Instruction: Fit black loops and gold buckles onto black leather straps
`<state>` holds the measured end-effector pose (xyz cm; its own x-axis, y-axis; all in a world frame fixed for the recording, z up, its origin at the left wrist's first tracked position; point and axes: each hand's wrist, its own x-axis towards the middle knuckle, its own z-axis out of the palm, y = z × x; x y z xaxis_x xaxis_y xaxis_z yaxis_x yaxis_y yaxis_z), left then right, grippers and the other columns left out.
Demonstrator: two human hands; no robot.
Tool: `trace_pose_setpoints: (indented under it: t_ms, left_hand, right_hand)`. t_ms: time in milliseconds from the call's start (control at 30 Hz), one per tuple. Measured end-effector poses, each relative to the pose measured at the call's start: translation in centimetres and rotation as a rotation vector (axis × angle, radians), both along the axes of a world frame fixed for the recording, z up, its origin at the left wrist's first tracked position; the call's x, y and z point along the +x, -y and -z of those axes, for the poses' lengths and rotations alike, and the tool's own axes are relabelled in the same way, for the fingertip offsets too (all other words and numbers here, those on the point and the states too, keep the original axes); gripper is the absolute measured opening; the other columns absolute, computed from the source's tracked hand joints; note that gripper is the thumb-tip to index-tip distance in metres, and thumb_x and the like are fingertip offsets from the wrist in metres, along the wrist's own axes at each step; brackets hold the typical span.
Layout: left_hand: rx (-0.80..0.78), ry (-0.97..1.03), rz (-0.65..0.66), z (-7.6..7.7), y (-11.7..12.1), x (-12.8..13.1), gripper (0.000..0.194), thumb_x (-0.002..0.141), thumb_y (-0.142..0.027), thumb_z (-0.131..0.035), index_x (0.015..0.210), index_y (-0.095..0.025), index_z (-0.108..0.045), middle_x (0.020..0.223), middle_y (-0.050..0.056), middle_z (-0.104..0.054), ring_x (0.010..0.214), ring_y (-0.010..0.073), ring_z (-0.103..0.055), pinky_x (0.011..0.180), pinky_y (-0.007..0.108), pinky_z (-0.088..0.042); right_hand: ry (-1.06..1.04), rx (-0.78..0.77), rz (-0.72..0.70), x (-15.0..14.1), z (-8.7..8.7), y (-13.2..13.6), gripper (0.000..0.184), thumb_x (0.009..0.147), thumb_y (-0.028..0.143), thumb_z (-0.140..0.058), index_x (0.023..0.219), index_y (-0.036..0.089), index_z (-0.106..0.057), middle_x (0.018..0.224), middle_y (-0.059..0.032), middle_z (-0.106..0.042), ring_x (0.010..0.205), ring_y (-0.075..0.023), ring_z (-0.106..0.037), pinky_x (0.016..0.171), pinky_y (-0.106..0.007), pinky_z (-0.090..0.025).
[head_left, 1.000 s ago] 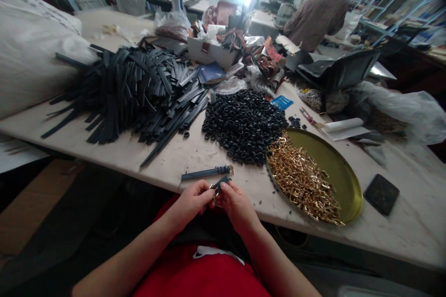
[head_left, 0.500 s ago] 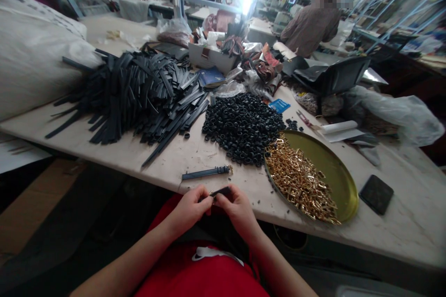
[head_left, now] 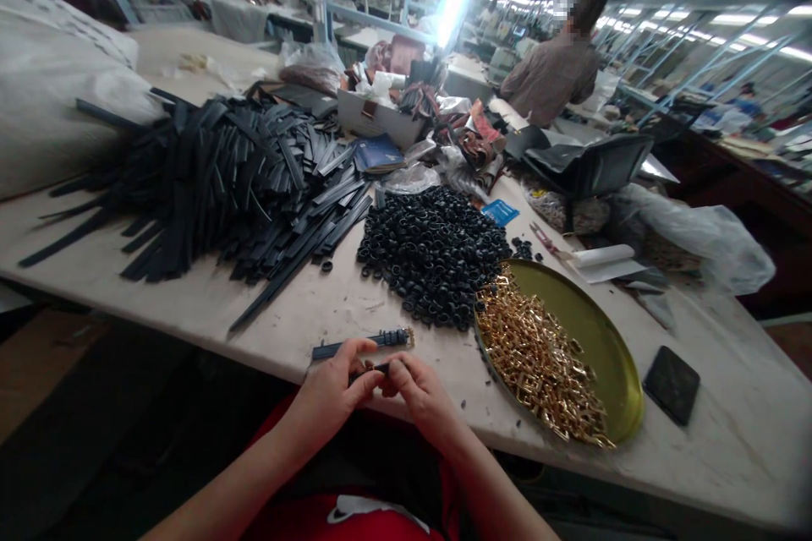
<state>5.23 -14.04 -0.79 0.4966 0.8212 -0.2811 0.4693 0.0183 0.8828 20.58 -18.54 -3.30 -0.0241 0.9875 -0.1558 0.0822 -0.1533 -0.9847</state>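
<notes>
My left hand (head_left: 339,380) and my right hand (head_left: 419,393) are close together at the table's front edge. Both are closed on a short dark strap (head_left: 381,368), mostly hidden by my fingers; a hint of gold shows near the left fingertips. Just beyond them lies a dark strap with loops and a gold buckle (head_left: 397,338), its near side partly covered by my left hand. Past that is a heap of small black loops (head_left: 431,258). On the right, a round gold-coloured tray (head_left: 612,355) holds a pile of gold buckles (head_left: 539,355).
Long black strips (head_left: 222,177) are piled at the left. A dark flat object (head_left: 672,385) lies right of the tray. Scissors (head_left: 544,238), a blue packet (head_left: 500,212) and a blue booklet (head_left: 379,153) lie farther back. A person (head_left: 551,76) stands in the background.
The view has shifted slightly. My hands have moved up closer to the buckled strap on the table and now overlap part of it. The held strap is still between both hands.
</notes>
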Motion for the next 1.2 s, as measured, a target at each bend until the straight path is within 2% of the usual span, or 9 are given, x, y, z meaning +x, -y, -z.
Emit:
trace_pose_setpoints:
  t_ms: [100,233,333,400,567,667,833,1000,1200]
  left_hand:
    - [-0.017,0.007,0.074,0.1,-1.1,0.5,0.026,0.082,-0.037,-0.044,0.096,-0.02,-0.057,0.062,-0.003,-0.057,0.058,0.0144,-0.054,0.056,0.023,-0.038]
    - [-0.075,0.021,-0.032,0.5,-2.1,0.5,0.029,0.082,-0.043,-0.041,0.086,-0.018,-0.055,0.055,-0.005,-0.051,0.049,0.012,-0.047,0.049,0.021,-0.035]
    - [-0.098,0.044,-0.075,0.8,-2.5,0.2,0.029,0.082,-0.044,-0.042,0.081,-0.017,-0.053,0.052,-0.006,-0.047,0.046,0.0104,-0.043,0.046,0.02,-0.034]
    - [-0.095,0.049,-0.102,0.7,-2.7,0.0,0.028,0.081,-0.044,-0.044,0.078,-0.017,-0.052,0.051,-0.006,-0.046,0.045,0.0099,-0.042,0.045,0.02,-0.033]
    - [-0.058,0.162,-0.203,-0.3,-2.5,0.6,0.025,0.08,-0.042,-0.045,0.077,-0.017,-0.05,0.051,-0.007,-0.043,0.045,0.0091,-0.041,0.044,0.019,-0.034]
    - [-0.014,0.17,-0.182,-0.8,-1.7,0.9,0.026,0.081,-0.042,-0.044,0.078,-0.017,-0.052,0.051,-0.007,-0.043,0.046,0.0088,-0.041,0.045,0.019,-0.033]
    - [0.079,0.05,-0.019,-1.3,-0.3,0.3,0.025,0.083,-0.037,-0.042,0.078,-0.018,-0.058,0.056,-0.005,-0.047,0.053,0.0094,-0.043,0.052,0.02,-0.033]
    - [0.097,0.021,0.064,-1.4,0.3,-0.2,0.023,0.083,-0.034,-0.043,0.079,-0.018,-0.058,0.06,-0.004,-0.052,0.059,0.0111,-0.049,0.058,0.021,-0.036]
    - [0.032,0.188,0.053,-1.0,1.2,-0.5,0.023,0.084,-0.025,-0.043,0.104,-0.016,-0.045,0.078,0.001,-0.059,0.072,0.0132,-0.056,0.069,0.025,-0.042]
  right_hand:
    - [0.383,0.12,0.028,2.1,-0.3,-3.0,0.038,0.089,0.039,-0.031,0.076,0.018,-0.06,0.067,-0.0023,-0.056,0.064,-0.0141,-0.051,0.058,-0.025,-0.037]
    - [1.177,0.203,0.051,3.7,0.2,-7.4,0.015,0.082,0.018,-0.047,0.078,0.017,-0.061,0.079,-0.0075,-0.059,0.074,-0.0184,-0.052,0.064,-0.029,-0.033]
    - [1.336,0.233,-0.001,3.7,0.4,-8.7,0.014,0.079,0.011,-0.048,0.076,0.016,-0.061,0.079,-0.009,-0.058,0.075,-0.0194,-0.051,0.065,-0.03,-0.032]
    - [1.16,0.259,0.039,3.6,0.0,-8.6,0.012,0.078,0.012,-0.05,0.073,0.016,-0.059,0.08,-0.0076,-0.057,0.075,-0.0183,-0.05,0.066,-0.03,-0.033]
    - [0.017,-0.008,0.084,2.4,-1.8,-6.2,0.015,0.074,0.032,-0.059,0.07,0.018,-0.053,0.063,0.0024,-0.05,0.056,-0.0105,-0.044,0.055,-0.024,-0.035]
    - [-0.417,-0.136,0.148,1.0,-2.2,-4.3,0.024,0.069,0.039,-0.064,0.066,0.018,-0.052,0.058,0.0045,-0.049,0.053,-0.0082,-0.043,0.054,-0.022,-0.035]
    - [-0.354,-0.02,0.293,-0.5,-2.1,-1.9,0.021,0.064,0.032,-0.07,0.075,0.019,-0.059,0.061,0.0043,-0.054,0.055,-0.0088,-0.047,0.056,-0.023,-0.038]
    - [-0.259,-0.031,0.166,-0.6,-2.5,-0.9,0.019,0.064,0.031,-0.068,0.075,0.017,-0.062,0.057,0.0038,-0.055,0.053,-0.0092,-0.048,0.055,-0.024,-0.039]
    - [-0.296,-0.054,0.156,-1.2,-2.1,-0.2,0.023,0.065,0.034,-0.069,0.076,0.017,-0.058,0.06,0.0045,-0.056,0.053,-0.0089,-0.05,0.055,-0.023,-0.04]
